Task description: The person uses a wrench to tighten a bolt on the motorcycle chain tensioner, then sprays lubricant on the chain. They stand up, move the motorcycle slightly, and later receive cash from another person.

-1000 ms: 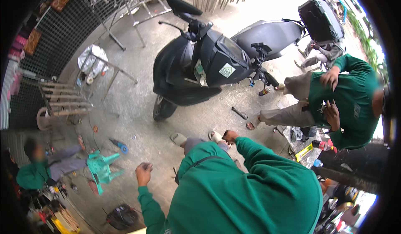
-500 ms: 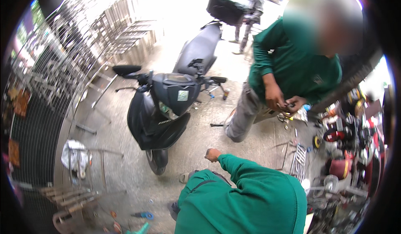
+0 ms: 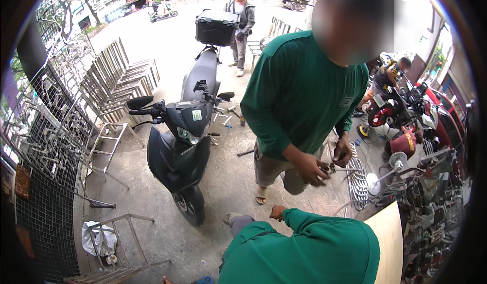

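My right hand (image 3: 277,212) reaches forward from a green sleeve (image 3: 324,223), low over the concrete floor. Its fingers look curled; what they may hold is too small to make out. My left hand is out of view. Close in front stands a co-worker (image 3: 309,91) in a green long-sleeved shirt, both hands (image 3: 310,170) together around a small dark part (image 3: 329,169). A black scooter (image 3: 180,152), its front wheel toward me, stands ahead and left, apart from my hand. A large black top box (image 3: 217,28) sits on its rear.
Metal chair frames (image 3: 122,76) line the left side beside wire mesh (image 3: 45,203). A bare frame (image 3: 127,223) stands near a white bag (image 3: 99,238). Tools (image 3: 231,112) lie beyond the scooter. Motorcycle parts (image 3: 431,203) crowd the right, near a wooden board (image 3: 388,243). Another person (image 3: 241,28) stands behind.
My view has tilted up, showing more of the street. The co-worker has shifted nearer the middle, with both hands still together. My right hand now appears lower and farther right.
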Tool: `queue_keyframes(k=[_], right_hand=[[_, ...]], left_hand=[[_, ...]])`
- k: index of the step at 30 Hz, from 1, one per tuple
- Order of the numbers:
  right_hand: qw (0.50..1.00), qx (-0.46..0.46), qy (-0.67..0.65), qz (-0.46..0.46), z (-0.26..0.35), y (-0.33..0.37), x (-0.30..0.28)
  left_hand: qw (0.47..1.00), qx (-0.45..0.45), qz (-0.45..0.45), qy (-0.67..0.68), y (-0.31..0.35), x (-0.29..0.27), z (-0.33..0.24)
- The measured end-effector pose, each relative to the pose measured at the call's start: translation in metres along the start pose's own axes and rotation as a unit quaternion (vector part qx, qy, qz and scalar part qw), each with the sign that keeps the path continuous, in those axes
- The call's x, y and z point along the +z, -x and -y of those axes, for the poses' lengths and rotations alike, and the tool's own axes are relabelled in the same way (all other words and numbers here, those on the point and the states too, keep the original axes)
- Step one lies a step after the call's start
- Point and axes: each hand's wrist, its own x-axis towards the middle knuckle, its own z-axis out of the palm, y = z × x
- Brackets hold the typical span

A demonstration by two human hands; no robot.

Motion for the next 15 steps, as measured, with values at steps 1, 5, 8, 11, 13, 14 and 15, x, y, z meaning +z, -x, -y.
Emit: queue_keyframes(k=[1, 5, 8, 11, 13, 14, 15], right_hand=[[1.000, -0.001, -0.018, -0.009, 0.000, 0.009, 0.009], [0.999, -0.038, -0.036, -0.013, 0.000, 0.029, 0.037], [0.986, 0.039, -0.161, -0.010, 0.012, 0.012, 0.057], [0.994, -0.023, -0.099, -0.046, 0.030, -0.015, 0.081], [0.991, -0.080, 0.060, -0.085, 0.046, -0.031, 0.091], [0.996, -0.068, 0.009, -0.064, 0.053, -0.038, 0.092], [0.999, -0.028, -0.020, -0.027, 0.063, -0.046, 0.086]], left_hand=[[1.000, -0.003, 0.001, -0.003, 0.003, -0.005, 0.015], [0.999, -0.010, -0.012, -0.030, 0.023, -0.014, 0.072], [0.998, -0.039, 0.037, 0.023, 0.044, -0.001, 0.094], [0.991, -0.068, 0.109, 0.023, 0.058, 0.019, 0.092], [0.991, 0.071, 0.067, -0.090, 0.059, 0.026, 0.082], [0.980, 0.112, 0.051, -0.159, 0.058, 0.027, 0.077], [0.977, 0.141, 0.033, -0.155, 0.056, 0.026, 0.071]])
